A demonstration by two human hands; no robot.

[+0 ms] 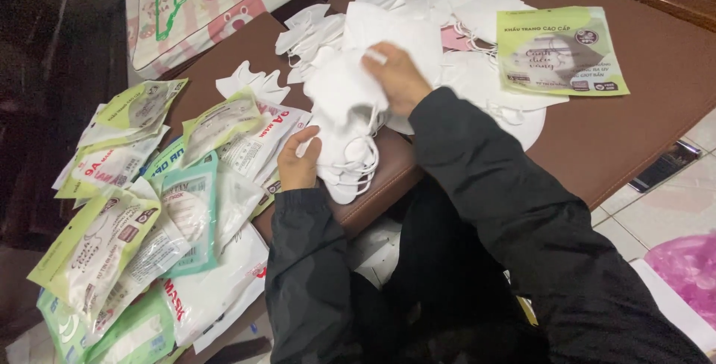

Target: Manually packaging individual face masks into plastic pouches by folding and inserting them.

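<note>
Face masks (350,110), white and folded, sit in a small stack gripped from both sides at the near edge of the brown table (634,133). The left hand (298,161) curls its fingers around the stack's lower end, where the ear loops dangle, and the right hand (399,77) pinches the top of the stack between thumb and fingers, both closed on it. Behind the stack, farther across the table, a big loose heap of white masks (455,21) lies unsorted, with a green-and-white mask packet (561,51) resting on the heap's right side. To the left of the stack a spread of packets (134,215), green, teal and white, trails off the table's edge; I can't tell which are filled. Judging by that, the work looks partway along: some packets are laid aside, one stack is being gathered, and most of the heap remains
</note>
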